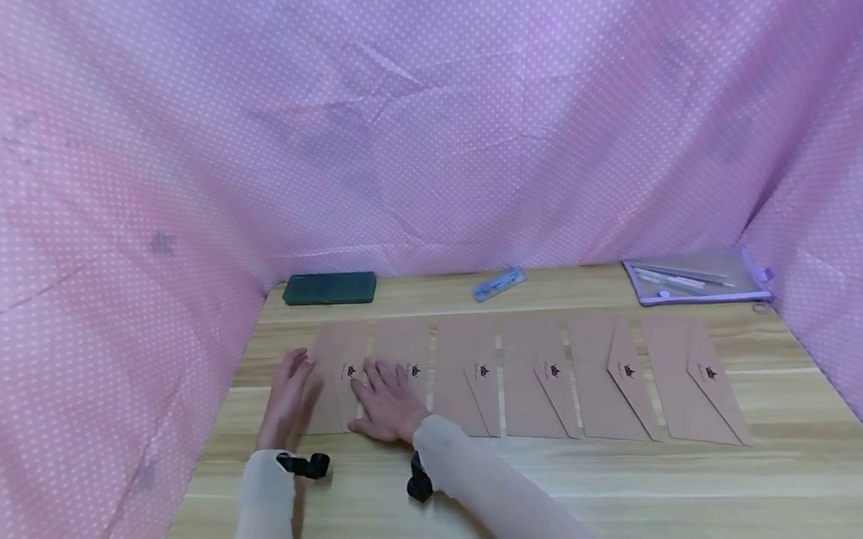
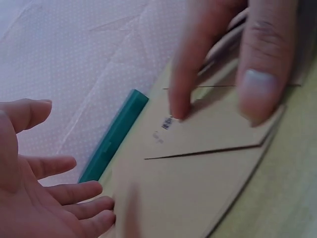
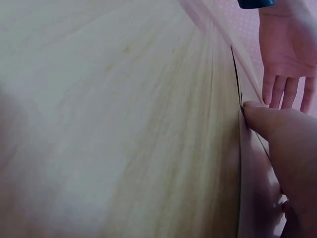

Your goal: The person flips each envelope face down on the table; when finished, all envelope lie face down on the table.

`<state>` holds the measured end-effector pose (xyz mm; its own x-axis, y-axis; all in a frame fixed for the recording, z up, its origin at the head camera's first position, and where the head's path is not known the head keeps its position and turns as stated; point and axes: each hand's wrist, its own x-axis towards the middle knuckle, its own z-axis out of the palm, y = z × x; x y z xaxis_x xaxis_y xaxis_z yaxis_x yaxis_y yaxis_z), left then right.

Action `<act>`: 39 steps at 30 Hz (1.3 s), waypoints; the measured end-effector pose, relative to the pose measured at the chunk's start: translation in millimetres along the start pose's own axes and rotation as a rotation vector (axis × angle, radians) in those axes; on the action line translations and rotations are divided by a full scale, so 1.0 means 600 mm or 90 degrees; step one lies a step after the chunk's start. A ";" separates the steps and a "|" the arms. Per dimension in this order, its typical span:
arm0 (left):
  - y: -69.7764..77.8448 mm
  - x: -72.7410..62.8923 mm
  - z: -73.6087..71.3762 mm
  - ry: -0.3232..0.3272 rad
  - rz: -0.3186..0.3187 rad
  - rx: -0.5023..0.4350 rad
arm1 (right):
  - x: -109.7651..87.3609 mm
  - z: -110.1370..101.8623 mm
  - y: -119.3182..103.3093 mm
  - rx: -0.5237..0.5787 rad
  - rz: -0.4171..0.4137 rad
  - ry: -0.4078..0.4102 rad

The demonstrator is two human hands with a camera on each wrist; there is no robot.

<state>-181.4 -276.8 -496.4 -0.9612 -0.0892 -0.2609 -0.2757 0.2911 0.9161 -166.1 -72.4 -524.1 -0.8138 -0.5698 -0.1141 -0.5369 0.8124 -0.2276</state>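
Observation:
Several brown kraft envelopes with black crown prints lie in a row on the table. At the left end lies the leftmost envelope (image 1: pixel 326 398); my left hand (image 1: pixel 287 401) stands on edge by its left side, fingers extended and holding nothing. My right hand (image 1: pixel 388 402) spreads over this envelope's flap and the neighbouring envelope (image 1: pixel 405 338), partly covering both. In the left wrist view, a finger and the thumb (image 2: pixel 262 94) of the right hand come down at the printed flap (image 2: pixel 208 124). The right wrist view shows its thumb (image 3: pixel 262 119) at the envelope's edge.
A dark green case (image 1: pixel 329 289) lies at the back left. A blue-and-white packet (image 1: pixel 498 284) is at the back middle. On the back right lies a clear zip pouch (image 1: pixel 732 269) with purple edging and pens inside. Pink dotted cloth (image 1: pixel 422 136) walls the table's back and sides.

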 end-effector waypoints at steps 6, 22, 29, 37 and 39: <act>0.007 0.004 -0.013 0.003 -0.029 -0.173 | 0.004 -0.005 -0.002 -0.010 0.012 -0.021; -0.017 0.010 -0.071 -0.087 -0.040 -0.561 | 0.010 -0.006 -0.002 -0.011 0.026 -0.032; -0.034 0.013 -0.083 -0.124 0.015 -0.596 | 0.007 -0.013 -0.003 -0.018 0.025 -0.032; -0.037 0.009 -0.089 -0.215 0.105 -0.575 | 0.007 -0.025 -0.003 0.005 0.021 -0.028; -0.037 0.007 -0.089 -0.225 0.115 -0.587 | 0.009 -0.027 -0.005 -0.001 0.012 -0.018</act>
<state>-179.3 -334.6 -501.5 -0.9762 0.2144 -0.0326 -0.1566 -0.5933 0.7896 -172.5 -75.8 -508.7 -0.8176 -0.5570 -0.1457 -0.5211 0.8236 -0.2240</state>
